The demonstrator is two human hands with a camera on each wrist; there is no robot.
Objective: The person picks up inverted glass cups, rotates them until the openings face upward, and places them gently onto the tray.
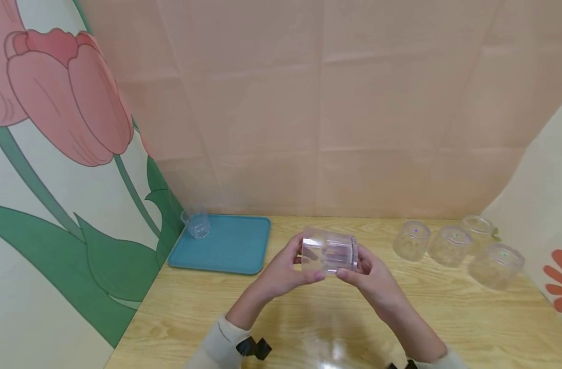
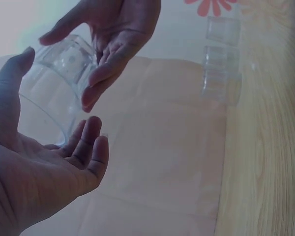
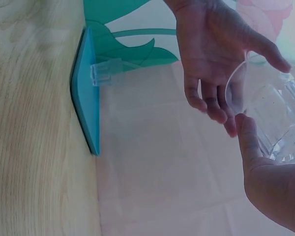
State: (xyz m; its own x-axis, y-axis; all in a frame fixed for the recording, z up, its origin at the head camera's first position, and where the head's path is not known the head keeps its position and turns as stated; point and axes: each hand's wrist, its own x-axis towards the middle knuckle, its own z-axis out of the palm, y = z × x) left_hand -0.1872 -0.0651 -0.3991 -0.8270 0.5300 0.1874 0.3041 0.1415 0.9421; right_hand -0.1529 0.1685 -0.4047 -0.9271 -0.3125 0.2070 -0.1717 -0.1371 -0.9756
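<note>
A clear plastic cup (image 1: 329,251) is held on its side above the table between both hands. Its mouth points left and its thick base points right. My left hand (image 1: 283,274) grips it around the mouth end, thumb at the front. At the base end, my right hand (image 1: 377,282) holds it between thumb and fingers. In the left wrist view the faceted base of the cup (image 2: 69,59) shows beside the right hand's fingers. The right wrist view shows its round rim (image 3: 229,88) near the left palm.
On the left lies a blue-green tray (image 1: 234,251) with another clear cup (image 1: 199,225) at its back left corner. Several clear cups, including one upside down (image 1: 412,241), stand at the table's right. A pink sheet (image 1: 317,128) hangs behind the wooden table (image 1: 179,318).
</note>
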